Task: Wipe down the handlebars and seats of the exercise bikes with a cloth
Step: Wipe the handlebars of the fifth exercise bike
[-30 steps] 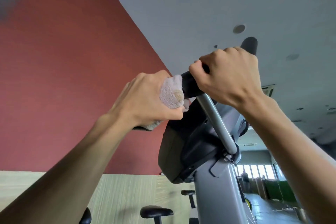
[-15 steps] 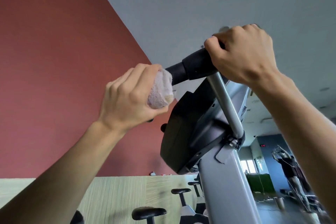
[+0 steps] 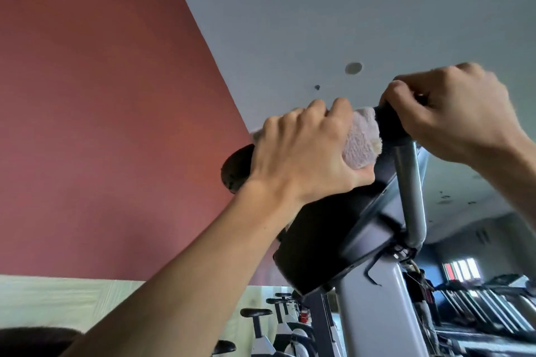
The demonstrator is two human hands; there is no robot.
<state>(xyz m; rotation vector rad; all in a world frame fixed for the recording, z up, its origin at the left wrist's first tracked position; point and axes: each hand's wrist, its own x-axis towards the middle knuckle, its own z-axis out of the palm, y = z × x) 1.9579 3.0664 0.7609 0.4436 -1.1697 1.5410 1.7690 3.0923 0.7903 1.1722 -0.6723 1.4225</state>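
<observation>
A black padded handlebar [image 3: 387, 124] runs across the top of a grey exercise bike post [image 3: 377, 307], seen from below. My left hand [image 3: 301, 151] is closed around a pale pink cloth [image 3: 361, 140] wrapped over the left part of the bar. The bar's black left end [image 3: 236, 166] sticks out past my wrist. My right hand [image 3: 452, 113] grips the bar just right of the cloth, above the grey stem [image 3: 410, 188]. The black console [image 3: 327, 240] hangs below the bar.
A red wall [image 3: 101, 110] stands on the left and a grey ceiling [image 3: 348, 9] overhead. Several more bikes with black seats [image 3: 255, 312] line the light floor below. Treadmills [image 3: 487, 301] stand at the lower right. A dark seat edge [image 3: 34, 339] shows at the bottom left.
My left hand with the cloth has slid right along the bar, toward my right hand, uncovering the bar's left end. The view has shifted too.
</observation>
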